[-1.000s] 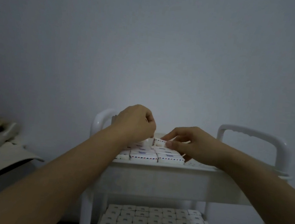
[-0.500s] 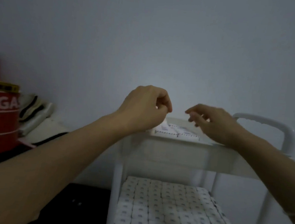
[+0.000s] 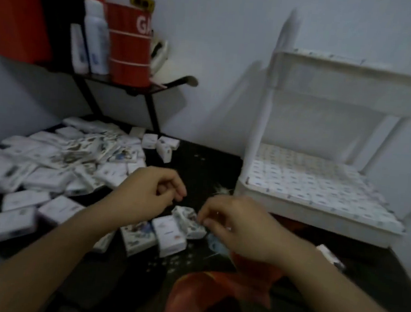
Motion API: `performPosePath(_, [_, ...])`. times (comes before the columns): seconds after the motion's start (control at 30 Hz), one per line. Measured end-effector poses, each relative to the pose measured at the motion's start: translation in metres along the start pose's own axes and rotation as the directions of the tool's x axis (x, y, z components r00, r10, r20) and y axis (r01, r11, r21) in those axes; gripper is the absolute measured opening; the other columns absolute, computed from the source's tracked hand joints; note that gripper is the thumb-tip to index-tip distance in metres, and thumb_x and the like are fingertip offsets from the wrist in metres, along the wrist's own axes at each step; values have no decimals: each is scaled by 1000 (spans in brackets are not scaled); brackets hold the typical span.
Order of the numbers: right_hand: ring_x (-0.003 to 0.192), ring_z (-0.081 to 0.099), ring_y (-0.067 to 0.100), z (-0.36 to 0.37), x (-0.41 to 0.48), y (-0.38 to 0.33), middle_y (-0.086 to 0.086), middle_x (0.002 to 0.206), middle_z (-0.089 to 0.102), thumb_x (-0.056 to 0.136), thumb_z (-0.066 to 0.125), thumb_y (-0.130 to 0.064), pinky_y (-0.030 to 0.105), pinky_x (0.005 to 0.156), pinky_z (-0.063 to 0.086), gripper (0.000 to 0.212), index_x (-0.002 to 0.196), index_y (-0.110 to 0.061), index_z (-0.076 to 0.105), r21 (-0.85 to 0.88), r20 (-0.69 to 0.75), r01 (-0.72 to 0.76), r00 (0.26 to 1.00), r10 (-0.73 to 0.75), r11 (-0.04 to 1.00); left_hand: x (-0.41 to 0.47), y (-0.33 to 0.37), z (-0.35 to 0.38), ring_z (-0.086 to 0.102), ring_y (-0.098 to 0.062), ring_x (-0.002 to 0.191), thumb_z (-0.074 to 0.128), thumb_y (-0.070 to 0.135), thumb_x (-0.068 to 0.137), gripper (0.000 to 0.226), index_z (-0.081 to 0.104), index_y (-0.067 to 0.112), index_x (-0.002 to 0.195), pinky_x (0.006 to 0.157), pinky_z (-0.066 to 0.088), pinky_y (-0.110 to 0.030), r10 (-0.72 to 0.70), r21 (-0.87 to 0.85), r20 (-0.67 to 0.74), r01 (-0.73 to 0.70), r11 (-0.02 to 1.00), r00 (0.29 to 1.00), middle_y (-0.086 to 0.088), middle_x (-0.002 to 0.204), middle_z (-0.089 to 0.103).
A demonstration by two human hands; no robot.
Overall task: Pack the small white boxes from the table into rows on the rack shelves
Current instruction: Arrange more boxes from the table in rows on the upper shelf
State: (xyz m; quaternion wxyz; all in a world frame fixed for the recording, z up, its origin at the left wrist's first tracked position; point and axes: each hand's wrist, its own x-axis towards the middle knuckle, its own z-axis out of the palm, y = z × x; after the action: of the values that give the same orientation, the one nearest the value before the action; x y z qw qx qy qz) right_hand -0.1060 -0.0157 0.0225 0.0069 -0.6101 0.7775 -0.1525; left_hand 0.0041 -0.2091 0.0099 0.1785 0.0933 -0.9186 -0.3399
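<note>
Many small white boxes lie in a loose pile on the left of the dark table. A few more boxes sit between my hands. My left hand hovers over them with loosely curled fingers and holds nothing. My right hand has its thumb and fingertips at the right end of a tilted box; blur hides whether it grips it. The white rack stands at the right, its lower shelf filled with rows of boxes. The top shelf shows only its rim.
A black stand at the back left carries a red canister and white bottles. Red-orange cloth lies in front of me. One loose box rests at the right, below the rack.
Both hands have left the rack's top shelf and dropped to the table. The view has swung down and left, bringing the pile of boxes into sight.
</note>
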Motion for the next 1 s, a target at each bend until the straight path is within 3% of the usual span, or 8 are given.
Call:
performPosePath(0.13, [123, 41, 11, 54, 12, -13, -10, 135, 46, 98, 43, -26, 32, 99, 41, 37, 133, -32, 51, -117, -41, 26, 999, -31, 993, -51, -52, -13, 65, -2, 71, 48, -6, 90, 41, 67, 29, 79, 61, 51, -17, -96, -34, -142, 92, 995, 985, 18, 78, 69])
performPosePath(0.2, [144, 17, 15, 69, 19, -15, -8, 155, 29, 100, 36, -28, 33, 117, 18, 48, 148, -29, 33, -222, 21, 58, 998, -55, 973, -70, -72, -23, 65, 1, 71, 48, -9, 88, 43, 67, 28, 79, 57, 49, -14, -126, -29, -251, 123, 992, 960, 17, 76, 69])
performPosePath(0.27, [148, -11, 15, 78, 24, -16, -5, 163, 5, 102, 27, -33, 34, 118, -9, 55, 155, -27, 11, -287, 117, 57, 993, -24, 956, -86, -87, -32, 64, 3, 72, 51, -7, 89, 41, 67, 30, 82, 57, 49, -14, -123, 5, -298, 130, 991, 947, 20, 80, 69])
performPosePath(0.37, [144, -26, 18, 80, 31, -16, -2, 162, -10, 103, 23, -35, 40, 116, -19, 59, 154, -28, -5, -370, 247, 90, 969, 4, 924, -102, -94, -34, 63, 3, 81, 52, -6, 90, 42, 68, 32, 90, 63, 50, -17, -72, 28, -186, 79, 997, 980, 24, 91, 67])
performPosePath(0.53, [148, -1, 19, 66, 56, -19, -1, 158, 22, 98, 41, -44, 38, 116, -15, 69, 155, -26, 6, -428, 307, 115, 951, 25, 896, -104, -107, -52, 56, -3, 102, 48, -19, 75, 52, 67, 18, 105, 84, 43, -20, -12, 247, -359, 108, 963, 933, 5, 109, 65])
performPosePath(0.67, [130, 22, 18, 54, 62, -21, -2, 139, 34, 85, 57, -57, 35, 116, 6, 83, 153, -29, 17, -470, 243, 119, 970, -1, 875, -103, -125, -71, 47, -26, 126, 45, -19, 67, 72, 60, 16, 128, 103, 36, -45, -60, 506, -137, 122, 854, 989, -4, 130, 59])
performPosePath(0.83, [115, 29, 12, 50, 58, -22, -8, 125, 36, 77, 63, -63, 29, 100, 26, 66, 133, -36, 40, -423, 142, 79, 990, -20, 903, -93, -138, -75, 33, -11, 135, 57, 14, 88, 58, 45, 30, 142, 106, 21, -30, -95, 678, 56, 32, 735, 994, 11, 143, 46])
performPosePath(1.0, [84, 50, 5, 35, 47, -19, -13, 98, 50, 76, 71, -55, 24, 73, 46, 46, 106, -38, 41, -107, -6, -116, 993, 116, 987, -73, -126, -80, 39, -12, 115, 67, 51, 81, 63, 47, 31, 138, 92, 32, -28, -55, 686, -31, 61, 725, 998, 8, 125, 49])
